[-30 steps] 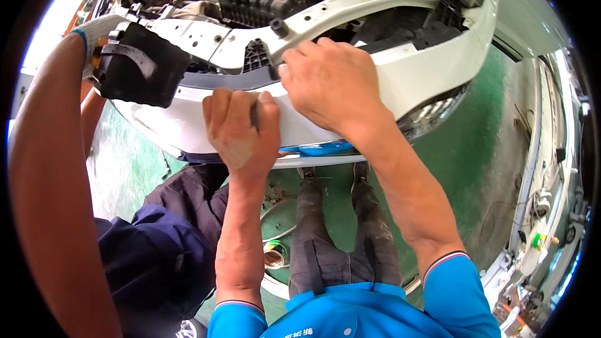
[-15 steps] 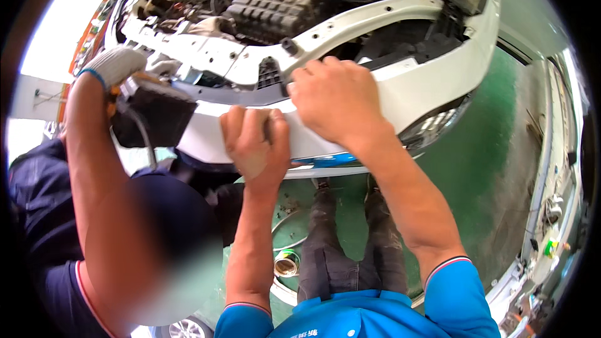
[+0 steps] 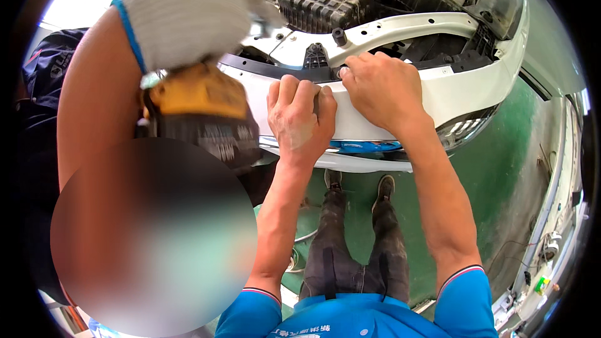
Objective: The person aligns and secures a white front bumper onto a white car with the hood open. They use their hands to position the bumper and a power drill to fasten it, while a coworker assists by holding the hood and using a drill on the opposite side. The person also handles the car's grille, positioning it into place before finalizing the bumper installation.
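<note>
My left hand (image 3: pixel 299 112) has its fingers curled on the top edge of the white front bumper (image 3: pixel 466 94) of a car. My right hand (image 3: pixel 382 91) grips the same edge a little to the right, fingers bent against the black trim (image 3: pixel 263 66) along it. Beside my left hand, a co-worker's hand in a grey knit glove (image 3: pixel 188 12) is blurred above a yellow-and-black power tool (image 3: pixel 203 119); how they hold it is unclear. Behind the bumper are the white upper crossmember (image 3: pixel 407 25) and a black bracket (image 3: pixel 315 56).
The open engine bay holds a ribbed black housing (image 3: pixel 325 3). A co-worker's bare arm (image 3: pixel 94 112) fills the left side close to me. My feet stand on a green floor (image 3: pixel 482 169). A long white panel with assorted items (image 3: pixel 551 213) lines the right edge.
The co-worker's gloved hand and the tool have swung closer and turned, now showing yellow. The bumper and my hands appear further right in the picture, my fingers still on its edge.
</note>
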Demonstrator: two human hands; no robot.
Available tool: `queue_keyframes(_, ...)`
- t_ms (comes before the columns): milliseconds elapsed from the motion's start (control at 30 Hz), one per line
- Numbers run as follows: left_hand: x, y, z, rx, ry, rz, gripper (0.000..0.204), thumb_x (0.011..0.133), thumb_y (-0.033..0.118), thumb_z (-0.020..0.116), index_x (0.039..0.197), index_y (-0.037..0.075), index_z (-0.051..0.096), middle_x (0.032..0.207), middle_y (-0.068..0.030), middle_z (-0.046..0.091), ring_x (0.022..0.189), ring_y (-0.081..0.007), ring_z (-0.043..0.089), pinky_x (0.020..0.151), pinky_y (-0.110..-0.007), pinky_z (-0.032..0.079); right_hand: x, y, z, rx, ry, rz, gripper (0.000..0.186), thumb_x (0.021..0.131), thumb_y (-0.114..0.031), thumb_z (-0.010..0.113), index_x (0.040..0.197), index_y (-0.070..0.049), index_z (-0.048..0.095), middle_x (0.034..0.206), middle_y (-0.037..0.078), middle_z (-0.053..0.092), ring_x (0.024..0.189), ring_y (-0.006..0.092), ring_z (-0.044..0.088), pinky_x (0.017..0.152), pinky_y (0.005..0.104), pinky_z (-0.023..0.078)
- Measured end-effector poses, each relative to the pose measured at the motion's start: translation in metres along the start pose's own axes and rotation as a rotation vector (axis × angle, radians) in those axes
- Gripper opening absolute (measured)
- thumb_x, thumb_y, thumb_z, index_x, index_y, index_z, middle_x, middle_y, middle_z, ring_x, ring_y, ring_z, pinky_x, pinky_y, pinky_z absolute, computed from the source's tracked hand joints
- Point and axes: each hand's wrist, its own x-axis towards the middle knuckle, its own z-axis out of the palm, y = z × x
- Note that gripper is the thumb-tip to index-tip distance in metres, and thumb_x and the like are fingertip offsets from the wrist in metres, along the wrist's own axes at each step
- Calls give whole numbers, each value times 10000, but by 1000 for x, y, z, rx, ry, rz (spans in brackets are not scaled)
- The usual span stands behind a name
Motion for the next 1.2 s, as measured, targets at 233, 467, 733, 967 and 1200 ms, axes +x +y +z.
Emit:
queue_keyframes(233, -14, 6, -19, 415, -13, 136, 103, 913, 196, 712, 909, 94, 696, 810, -90, 658, 705, -314, 650, 657, -465, 509, -1, -3, -10, 19, -103, 28, 264, 930, -314, 650, 892, -61, 712, 837, 113, 716, 798, 313, 714, 721, 442, 582)
queue_keyframes(467, -18, 5, -19, 318, -22, 105, 90, 918, 182, 696, 922, 92, 697, 828, -95, 660, 727, -317, 651, 674, -463, 508, -5, 4, -15, 58, -135, -10, 520, 815, -543, 725, 931, -38, 751, 947, 121, 743, 939, 271, 716, 809, 394, 576)
queue_keyframes(733, -20, 3, -17, 259, -36, 107, 81, 924, 167, 677, 936, 90, 698, 848, -100, 662, 753, -320, 651, 693, -461, 508, -5, 10, -15, 157, -168, -4, 690, 700, -664, 749, 941, -18, 753, 970, 130, 742, 963, 265, 710, 860, 367, 551)
queue_keyframes(967, -19, 2, -14, 231, -44, 98, 78, 929, 153, 661, 949, 87, 699, 866, -105, 664, 775, -323, 652, 710, -459, 508, -6, 11, -9, 176, -136, -30, 563, 726, -555, 720, 938, -34, 744, 979, 110, 732, 961, 253, 702, 842, 354, 540)
queue_keyframes(1200, -16, 5, -15, 200, -43, 90, 82, 934, 139, 645, 962, 85, 700, 884, -110, 666, 797, -325, 652, 727, -457, 508, -6, 13, 3, 168, -92, -16, 671, 607, -604, 850, 927, -29, 719, 936, 101, 729, 945, 254, 704, 836, 352, 552)
